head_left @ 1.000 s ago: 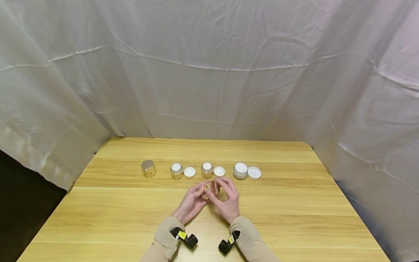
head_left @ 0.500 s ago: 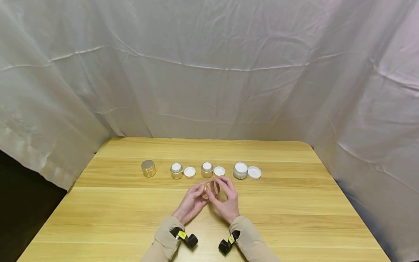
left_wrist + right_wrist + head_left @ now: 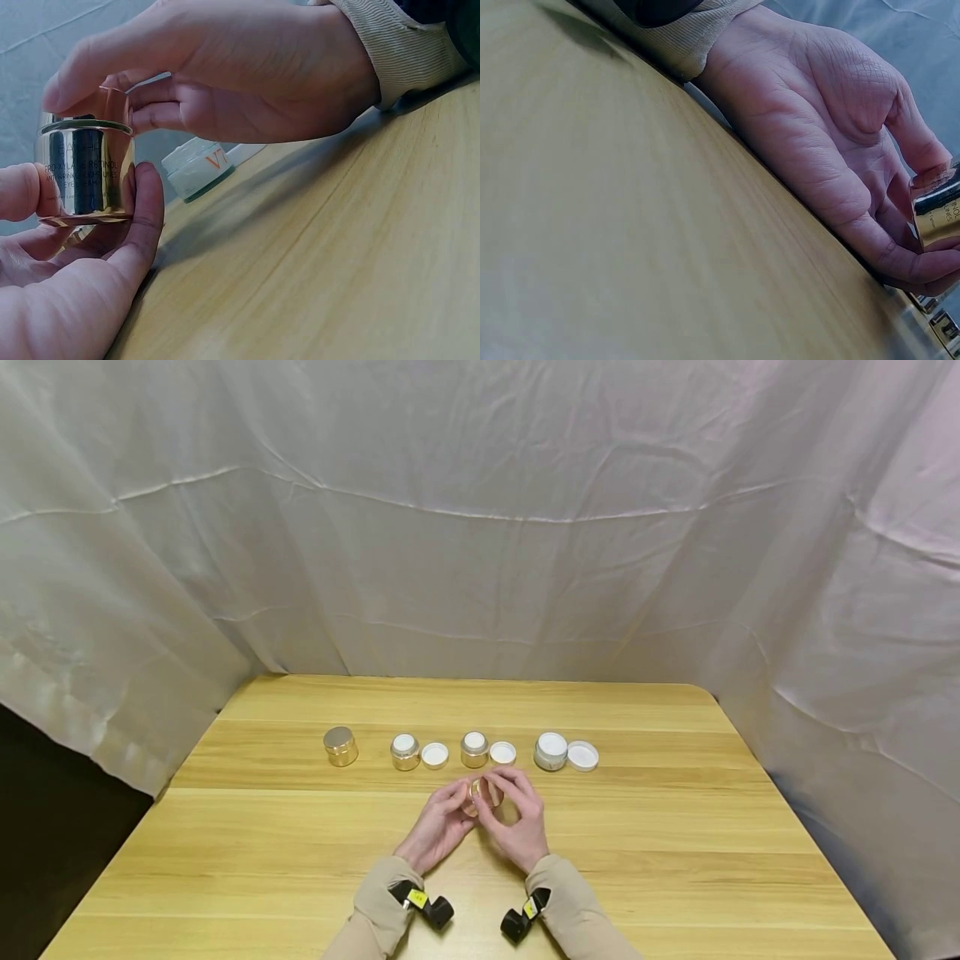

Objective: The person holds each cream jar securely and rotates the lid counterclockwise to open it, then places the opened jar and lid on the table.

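Observation:
A shiny gold cosmetic jar (image 3: 84, 180) is held between both hands above the table. My left hand (image 3: 433, 831) grips its body, thumb on one side and fingers on the other. My right hand (image 3: 523, 827) grips the jar's top from above with thumb and fingers, covering much of the lid. Dark printed lettering shows on the jar's side in the left wrist view. In the right wrist view only part of the gold jar (image 3: 939, 214) shows, at the right edge.
Behind the hands stand a capped gold jar (image 3: 341, 747), two uncapped gold jars (image 3: 405, 755) (image 3: 474, 753) and a wider uncapped clear jar (image 3: 551, 756). White-lined lids (image 3: 435, 755) (image 3: 502, 753) (image 3: 582, 756) lie to their right. A pale curtain (image 3: 480, 568) hangs beyond the wooden table (image 3: 675, 860).
The right hand's fingers have shifted slightly to the left over the jar's top. The left hand and the jars on the table have stayed where they were.

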`<move>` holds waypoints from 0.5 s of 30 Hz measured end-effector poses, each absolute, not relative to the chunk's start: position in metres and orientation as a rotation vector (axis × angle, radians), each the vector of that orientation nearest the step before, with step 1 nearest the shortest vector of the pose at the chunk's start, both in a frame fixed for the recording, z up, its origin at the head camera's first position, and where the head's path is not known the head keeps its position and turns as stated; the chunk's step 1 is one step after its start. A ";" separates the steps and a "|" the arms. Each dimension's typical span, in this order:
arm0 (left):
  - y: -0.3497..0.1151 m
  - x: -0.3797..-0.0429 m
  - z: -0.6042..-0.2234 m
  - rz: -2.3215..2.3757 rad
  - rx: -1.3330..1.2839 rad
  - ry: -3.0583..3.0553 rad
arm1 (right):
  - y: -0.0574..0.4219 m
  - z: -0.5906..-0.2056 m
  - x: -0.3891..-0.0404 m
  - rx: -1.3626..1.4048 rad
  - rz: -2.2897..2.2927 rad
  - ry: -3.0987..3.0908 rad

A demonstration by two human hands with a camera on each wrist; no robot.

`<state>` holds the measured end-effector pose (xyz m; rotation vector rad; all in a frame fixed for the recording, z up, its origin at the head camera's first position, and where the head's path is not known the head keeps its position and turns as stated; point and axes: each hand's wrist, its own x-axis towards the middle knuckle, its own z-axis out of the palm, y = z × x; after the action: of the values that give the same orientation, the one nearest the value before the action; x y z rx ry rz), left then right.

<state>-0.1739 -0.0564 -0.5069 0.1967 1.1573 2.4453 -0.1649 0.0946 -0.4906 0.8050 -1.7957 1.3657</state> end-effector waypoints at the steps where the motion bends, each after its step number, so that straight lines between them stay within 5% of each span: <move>1: -0.056 -0.174 -0.507 2.449 0.186 1.152 | 0.095 -0.495 -0.168 0.821 1.367 -1.792; 15: -0.057 -0.172 -0.506 2.462 0.198 1.139 | 0.096 -0.502 -0.171 0.679 1.302 -1.797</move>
<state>-0.1717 -0.0569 -0.5065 0.1979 1.1386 2.4615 -0.1711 0.0957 -0.5016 0.6793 -1.7975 1.3016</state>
